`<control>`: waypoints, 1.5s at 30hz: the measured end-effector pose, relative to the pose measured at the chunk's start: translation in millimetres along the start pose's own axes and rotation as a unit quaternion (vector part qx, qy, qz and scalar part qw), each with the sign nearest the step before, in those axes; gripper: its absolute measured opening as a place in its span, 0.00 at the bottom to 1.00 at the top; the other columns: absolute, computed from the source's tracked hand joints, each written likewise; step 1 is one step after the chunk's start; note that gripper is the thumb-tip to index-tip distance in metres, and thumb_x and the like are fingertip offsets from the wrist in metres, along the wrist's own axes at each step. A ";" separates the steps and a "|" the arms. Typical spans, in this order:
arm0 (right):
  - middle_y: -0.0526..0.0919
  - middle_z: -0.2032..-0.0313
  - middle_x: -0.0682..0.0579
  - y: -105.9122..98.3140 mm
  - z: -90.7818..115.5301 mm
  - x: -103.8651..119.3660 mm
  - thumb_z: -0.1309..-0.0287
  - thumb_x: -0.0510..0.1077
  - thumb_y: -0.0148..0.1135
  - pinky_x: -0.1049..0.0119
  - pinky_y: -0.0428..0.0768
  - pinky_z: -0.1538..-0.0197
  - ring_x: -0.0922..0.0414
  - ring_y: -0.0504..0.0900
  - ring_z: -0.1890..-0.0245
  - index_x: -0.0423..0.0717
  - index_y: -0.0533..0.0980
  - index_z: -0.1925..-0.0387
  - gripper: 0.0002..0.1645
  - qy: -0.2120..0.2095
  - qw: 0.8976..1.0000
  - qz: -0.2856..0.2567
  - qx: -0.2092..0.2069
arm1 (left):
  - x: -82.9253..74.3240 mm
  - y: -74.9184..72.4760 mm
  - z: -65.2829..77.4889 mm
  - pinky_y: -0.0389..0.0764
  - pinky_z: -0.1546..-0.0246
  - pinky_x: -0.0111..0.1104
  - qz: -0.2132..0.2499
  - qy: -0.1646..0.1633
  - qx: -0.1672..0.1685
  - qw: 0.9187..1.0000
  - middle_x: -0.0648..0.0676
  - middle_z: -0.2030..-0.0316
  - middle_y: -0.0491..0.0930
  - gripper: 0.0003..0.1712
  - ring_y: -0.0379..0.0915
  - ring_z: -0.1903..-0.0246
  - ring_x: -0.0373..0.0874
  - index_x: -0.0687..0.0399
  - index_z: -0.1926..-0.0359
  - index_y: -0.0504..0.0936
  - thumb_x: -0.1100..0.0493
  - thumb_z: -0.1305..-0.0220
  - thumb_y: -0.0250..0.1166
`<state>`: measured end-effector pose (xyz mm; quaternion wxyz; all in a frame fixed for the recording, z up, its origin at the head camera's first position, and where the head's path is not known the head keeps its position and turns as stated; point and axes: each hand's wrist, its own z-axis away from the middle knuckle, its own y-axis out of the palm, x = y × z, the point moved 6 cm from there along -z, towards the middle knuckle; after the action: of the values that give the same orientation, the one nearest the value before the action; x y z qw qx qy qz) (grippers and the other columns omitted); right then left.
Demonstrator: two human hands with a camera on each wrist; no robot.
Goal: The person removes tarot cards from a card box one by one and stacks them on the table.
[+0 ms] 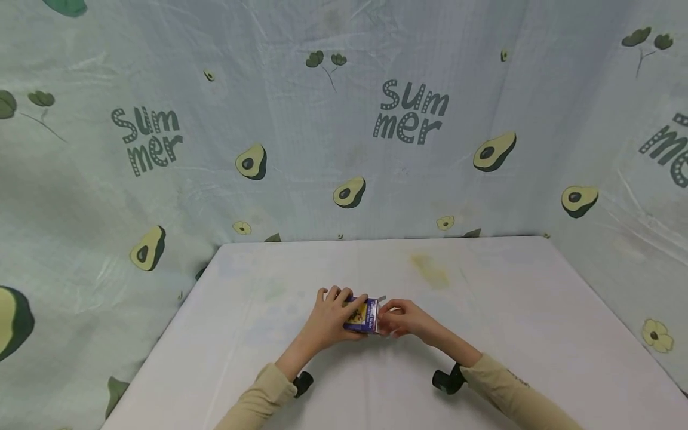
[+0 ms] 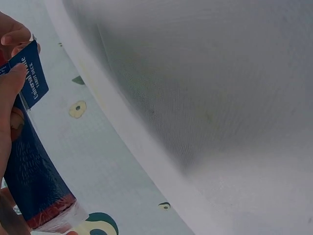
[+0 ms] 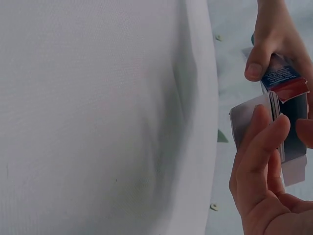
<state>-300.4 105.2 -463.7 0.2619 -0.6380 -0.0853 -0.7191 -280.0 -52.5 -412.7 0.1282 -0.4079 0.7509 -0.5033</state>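
Note:
A blue tarot deck box (image 1: 369, 316) with yellow artwork is held above the white table, its end flap raised. My left hand (image 1: 334, 315) grips it from the left, thumb on the near side and fingers over the top. In the left wrist view the box (image 2: 39, 166) shows a dark blue side, a red band and loose clear wrap (image 2: 63, 219) at its lower end. At the open end, my right hand (image 1: 404, 318) pinches a thin stack of cards (image 3: 274, 104), whose pale edges show by the mouth. Its fingers partly hide them.
The white table (image 1: 473, 280) spreads around both hands, with a yellowish stain (image 1: 430, 270) towards the back. Behind and beside it hangs a pale cloth (image 1: 301, 119) printed with avocados and lettering. Dark wrist cameras (image 1: 448, 380) sit below both hands.

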 end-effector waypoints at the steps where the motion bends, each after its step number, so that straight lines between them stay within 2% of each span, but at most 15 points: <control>1: 0.83 0.68 0.49 1.0 -0.2 -1.2 0.42 0.48 0.54 0.67 0.78 0.69 0.61 0.81 0.72 0.35 0.70 0.57 0.20 0.005 1.000 -0.004 -0.002 | -0.9 0.4 0.4 0.67 0.59 0.44 0.000 0.001 0.001 1.000 0.50 0.59 0.70 0.46 0.64 0.60 0.45 0.39 0.43 0.68 0.28 0.65 0.66; 15: 0.81 0.71 0.49 6.7 -3.7 -4.6 0.43 0.49 0.54 0.68 0.78 0.74 0.61 0.80 0.75 0.37 0.68 0.61 0.18 0.026 0.999 0.006 -0.029 | -6.5 -0.5 1.8 0.65 0.60 0.43 -0.012 -0.001 -0.004 1.000 0.50 0.59 0.70 0.45 0.65 0.60 0.45 0.38 0.43 0.68 0.28 0.65 0.66; 24: 0.80 0.72 0.50 9.7 -6.1 -9.2 0.43 0.47 0.53 0.71 0.76 0.76 0.62 0.80 0.77 0.38 0.68 0.63 0.14 0.033 0.999 0.005 -0.030 | -8.0 1.3 3.7 0.65 0.59 0.42 -0.006 -0.006 0.000 1.000 0.50 0.59 0.70 0.45 0.64 0.60 0.44 0.37 0.43 0.68 0.29 0.64 0.66; 33: 0.79 0.71 0.49 11.4 -4.4 -10.0 0.45 0.44 0.53 0.68 0.77 0.75 0.61 0.79 0.76 0.38 0.69 0.63 0.12 0.037 0.999 0.015 -0.032 | -11.2 -0.2 6.5 0.66 0.61 0.42 -0.013 0.000 -0.019 1.000 0.50 0.60 0.70 0.45 0.64 0.61 0.44 0.38 0.44 0.69 0.29 0.66 0.67; 45: 0.79 0.73 0.50 12.7 -4.4 -10.2 0.45 0.43 0.52 0.69 0.76 0.76 0.61 0.79 0.77 0.38 0.69 0.62 0.12 0.035 0.999 0.005 -0.027 | -11.0 1.2 8.0 0.65 0.59 0.42 -0.011 -0.007 -0.002 1.000 0.49 0.59 0.70 0.44 0.64 0.60 0.44 0.37 0.43 0.69 0.30 0.63 0.66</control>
<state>-297.6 95.2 -477.0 0.2509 -0.6200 -0.0537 -0.7415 -268.8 -49.4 -419.8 0.1274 -0.4201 0.7464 -0.5002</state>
